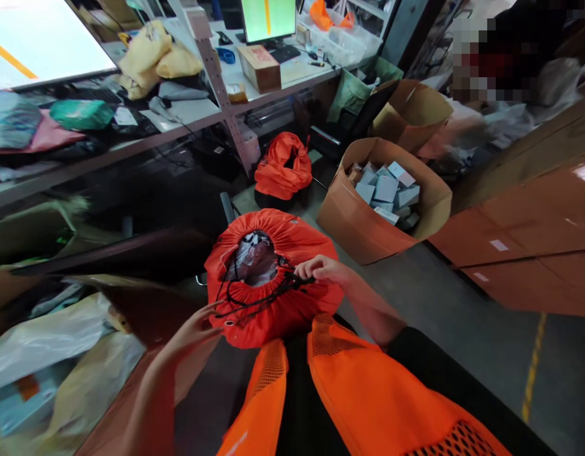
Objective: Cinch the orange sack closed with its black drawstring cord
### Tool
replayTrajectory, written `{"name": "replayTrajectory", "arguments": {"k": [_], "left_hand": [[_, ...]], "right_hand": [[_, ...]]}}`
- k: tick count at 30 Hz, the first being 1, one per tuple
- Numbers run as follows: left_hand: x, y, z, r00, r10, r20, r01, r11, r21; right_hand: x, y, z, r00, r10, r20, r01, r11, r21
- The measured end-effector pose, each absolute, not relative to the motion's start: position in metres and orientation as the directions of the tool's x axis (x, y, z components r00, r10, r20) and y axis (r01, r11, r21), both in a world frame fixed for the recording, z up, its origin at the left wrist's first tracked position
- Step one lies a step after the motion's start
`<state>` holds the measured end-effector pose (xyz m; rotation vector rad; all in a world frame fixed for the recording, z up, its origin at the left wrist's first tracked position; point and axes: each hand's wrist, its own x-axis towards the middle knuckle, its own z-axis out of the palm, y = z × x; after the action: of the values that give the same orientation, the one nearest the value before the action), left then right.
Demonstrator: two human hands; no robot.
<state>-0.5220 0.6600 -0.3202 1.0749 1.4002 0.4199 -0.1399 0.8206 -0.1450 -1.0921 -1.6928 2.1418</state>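
Observation:
An orange drawstring sack (292, 244) stands in front of me, its mouth partly gathered, with plastic-wrapped parcels (252, 258) showing inside. A black cord (264, 296) runs around the mouth. My right hand (321, 270) pinches the cord at the right side of the opening. My left hand (197, 326) holds the cord's loose end at the lower left of the sack. I wear an orange mesh vest (359, 392).
An open cardboard box (359, 221) of small grey-blue packets sits to the right, a second orange sack (283, 168) behind. A long workbench (192, 114) with monitors, yellow bags and a box runs along the back. Brown cartons (525, 234) stand at right, bags and boxes at left. Another person is at upper right.

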Motion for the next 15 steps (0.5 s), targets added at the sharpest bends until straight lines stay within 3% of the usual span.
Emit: {"name": "replayTrajectory", "arguments": {"k": [2,4,6,8,9,11,13,15], "left_hand": [[-0.504,0.658,-0.308,0.182,0.853,-0.49,0.515,0.342,0.786],[-0.472,0.667,-0.286,0.183,0.921,-0.343,0.549,0.194,0.813],[-0.431,0.679,-0.256,0.357,0.914,-0.192,0.386,0.043,0.922],[-0.394,0.686,-0.228,0.571,0.814,-0.109,0.142,0.033,0.989],[-0.383,0.687,-0.219,0.623,0.777,-0.09,0.088,0.045,0.995],[-0.381,0.681,-0.214,0.623,0.772,-0.122,0.075,0.096,0.993],[-0.407,0.671,-0.228,0.483,0.844,-0.234,0.132,0.194,0.972],[-0.454,0.66,-0.254,0.269,0.885,-0.381,0.189,0.339,0.921]], "right_hand": [[-0.141,0.812,-0.123,-0.765,0.492,-0.416,0.287,-0.317,-0.904],[-0.15,0.798,-0.1,-0.829,0.391,-0.401,0.331,-0.237,-0.914],[-0.159,0.786,-0.079,-0.89,0.289,-0.351,0.329,-0.125,-0.936],[-0.16,0.78,-0.064,-0.917,0.272,-0.293,0.279,-0.088,-0.956],[-0.155,0.779,-0.059,-0.902,0.322,-0.288,0.271,-0.099,-0.957],[-0.133,0.78,-0.058,-0.744,0.542,-0.39,0.375,-0.144,-0.916],[-0.098,0.783,-0.067,-0.431,0.749,-0.503,0.552,-0.222,-0.804],[-0.058,0.787,-0.083,-0.161,0.83,-0.534,0.671,-0.304,-0.676]]}}
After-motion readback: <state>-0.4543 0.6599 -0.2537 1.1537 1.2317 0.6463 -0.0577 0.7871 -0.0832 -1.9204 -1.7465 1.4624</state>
